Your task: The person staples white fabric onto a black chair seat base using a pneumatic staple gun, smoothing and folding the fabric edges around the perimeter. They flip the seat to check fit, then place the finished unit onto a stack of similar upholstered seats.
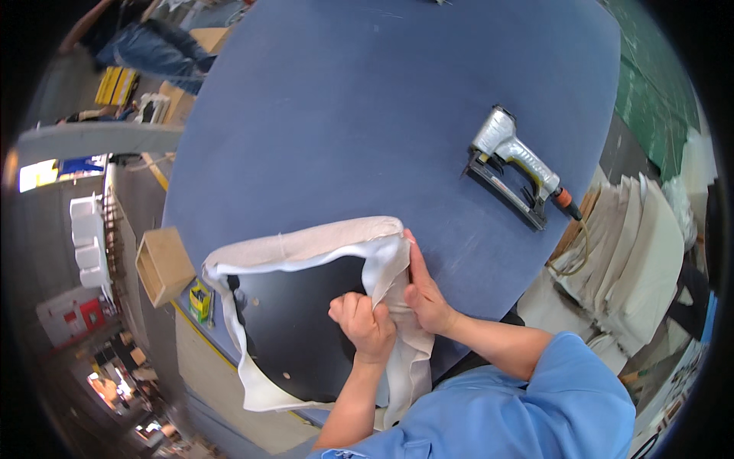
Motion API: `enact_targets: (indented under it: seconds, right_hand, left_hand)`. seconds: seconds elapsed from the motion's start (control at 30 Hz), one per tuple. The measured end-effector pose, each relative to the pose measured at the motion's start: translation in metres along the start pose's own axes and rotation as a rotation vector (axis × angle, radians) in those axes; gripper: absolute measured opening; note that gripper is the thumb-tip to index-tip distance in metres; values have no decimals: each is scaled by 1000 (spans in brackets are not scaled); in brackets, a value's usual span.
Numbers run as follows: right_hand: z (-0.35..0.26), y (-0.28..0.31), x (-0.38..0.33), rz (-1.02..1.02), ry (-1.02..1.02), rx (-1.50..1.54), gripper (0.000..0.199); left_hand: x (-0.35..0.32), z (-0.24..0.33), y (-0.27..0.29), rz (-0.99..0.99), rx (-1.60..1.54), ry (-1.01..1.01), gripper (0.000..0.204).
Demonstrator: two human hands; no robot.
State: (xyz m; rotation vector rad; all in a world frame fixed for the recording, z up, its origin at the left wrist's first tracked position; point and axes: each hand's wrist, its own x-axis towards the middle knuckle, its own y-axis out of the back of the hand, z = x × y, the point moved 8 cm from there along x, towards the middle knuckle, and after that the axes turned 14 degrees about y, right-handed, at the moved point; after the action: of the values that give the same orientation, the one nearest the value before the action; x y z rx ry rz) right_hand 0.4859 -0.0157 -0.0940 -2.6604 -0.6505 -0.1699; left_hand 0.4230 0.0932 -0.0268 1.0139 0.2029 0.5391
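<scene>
Both hands grip white fabric [394,306]: left hand [363,325] fisted on it, right hand [423,294] pressing it over black board [306,336], near table [367,115] edge. Wrapping partly done; staple gun [514,164] idle, far right.

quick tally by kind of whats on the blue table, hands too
Hands: 2, left hand and right hand, both gripping the cover
Pneumatic staple gun: 1
Black board: 1
Cream fabric cover with white foam lining: 1
Total: 5, all on the blue table
</scene>
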Motion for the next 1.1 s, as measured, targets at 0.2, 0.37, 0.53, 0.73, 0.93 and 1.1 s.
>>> enact_targets:
  seconds: [0.2,0.37,0.53,0.73,0.93,1.1]
  right_hand:
    - [-80,5,55,-498,409,-811,73]
    - [-81,-25,78,-948,664,-957,40]
    - [-75,-41,89,-1159,914,-1010,14]
    - [-67,-49,98,-1161,599,-816,10]
    - [-55,-63,97,-1190,617,-800,2]
    - [-67,-48,91,-981,528,-806,14]
  left_hand:
    - [-1,-3,0,30,8,8,19]
    - [0,-1,-1,69,-29,-15,17]
    - [2,-4,-1,91,-21,25,17]
    - [1,-3,0,105,-6,33,17]
    - [0,1,-2,115,7,66,20]
    - [0,5,-1,123,21,23,23]
